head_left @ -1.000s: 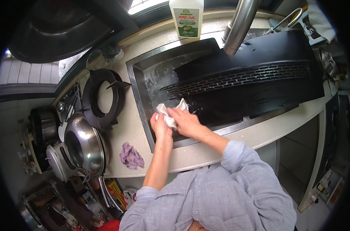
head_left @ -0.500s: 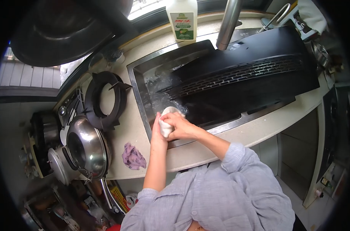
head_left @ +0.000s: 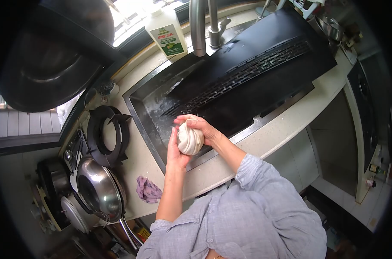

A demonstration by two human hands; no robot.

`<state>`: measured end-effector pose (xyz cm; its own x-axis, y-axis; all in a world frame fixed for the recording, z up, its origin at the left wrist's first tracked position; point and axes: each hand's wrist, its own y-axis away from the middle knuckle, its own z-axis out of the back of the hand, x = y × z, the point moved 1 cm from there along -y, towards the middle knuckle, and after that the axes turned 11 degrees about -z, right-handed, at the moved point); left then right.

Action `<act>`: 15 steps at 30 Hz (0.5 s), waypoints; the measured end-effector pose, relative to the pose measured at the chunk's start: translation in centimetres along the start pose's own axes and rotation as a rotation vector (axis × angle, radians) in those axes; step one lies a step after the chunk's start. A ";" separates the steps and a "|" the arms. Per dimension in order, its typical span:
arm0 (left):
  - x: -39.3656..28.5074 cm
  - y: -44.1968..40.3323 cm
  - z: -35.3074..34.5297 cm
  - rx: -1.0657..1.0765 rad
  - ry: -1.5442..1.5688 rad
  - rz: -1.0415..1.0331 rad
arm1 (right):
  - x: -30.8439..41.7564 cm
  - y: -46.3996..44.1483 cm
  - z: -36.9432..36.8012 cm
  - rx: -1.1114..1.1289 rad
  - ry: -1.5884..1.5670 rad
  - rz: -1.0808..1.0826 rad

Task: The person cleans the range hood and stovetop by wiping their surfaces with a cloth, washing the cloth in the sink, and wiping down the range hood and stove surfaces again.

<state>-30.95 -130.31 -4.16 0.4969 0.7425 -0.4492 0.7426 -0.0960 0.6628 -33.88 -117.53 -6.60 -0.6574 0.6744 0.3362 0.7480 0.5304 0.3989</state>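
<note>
A white cloth, bunched into a twisted ball, is held between both hands above the near left part of the sink. Its left side rests in my left hand, fingers curled around it. From the other side my right hand wraps over its top and right. Just beyond the hands, a large black slotted panel slants across the sink, its lower left end down in the basin. The wet basin bottom shows in part beside the panel.
A crumpled purple cloth lies on the counter to the left. Near it are a black burner ring and a shiny steel pan. Behind the sink stand a white bottle and the faucet.
The white cloth was squeezed mostly out of sight in my hands; now it shows as a larger rounded bundle with the hands around its sides. The camera view has turned slightly.
</note>
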 end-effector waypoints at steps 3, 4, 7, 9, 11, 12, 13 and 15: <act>0.5 0.3 -0.7 -0.010 -0.043 0.026 | 0.1 -0.5 -0.3 -0.055 0.112 0.060; 0.7 0.8 -0.8 0.016 -0.041 0.043 | 0.0 -0.6 -0.6 -0.108 0.135 0.112; 0.9 1.0 -0.8 0.029 0.026 0.036 | -0.5 -0.9 -1.0 -0.299 0.222 0.254; 1.6 -2.0 1.2 -0.128 0.012 -0.107 | -2.0 -1.6 -0.7 -0.409 0.270 0.372; 1.5 -3.1 1.8 -0.223 -0.163 -0.420 | -3.1 -1.8 -1.1 -0.468 0.120 0.407; 1.6 -2.2 0.6 -0.265 -0.310 -0.594 | -3.6 -1.9 -1.3 -0.491 0.012 0.405; 1.5 -1.1 -0.9 -0.306 -0.459 -0.766 | -3.9 -2.0 -1.4 -0.514 -0.095 0.404; 1.1 0.5 -2.8 -0.336 -0.773 -0.985 | -4.7 -2.8 -0.5 -0.455 -0.197 0.329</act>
<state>-31.27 -127.71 -2.64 0.0214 -0.1783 -0.9837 0.8496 0.5220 -0.0761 -32.96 -122.41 -8.85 -0.3359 0.8717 0.3567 0.7667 0.0331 0.6411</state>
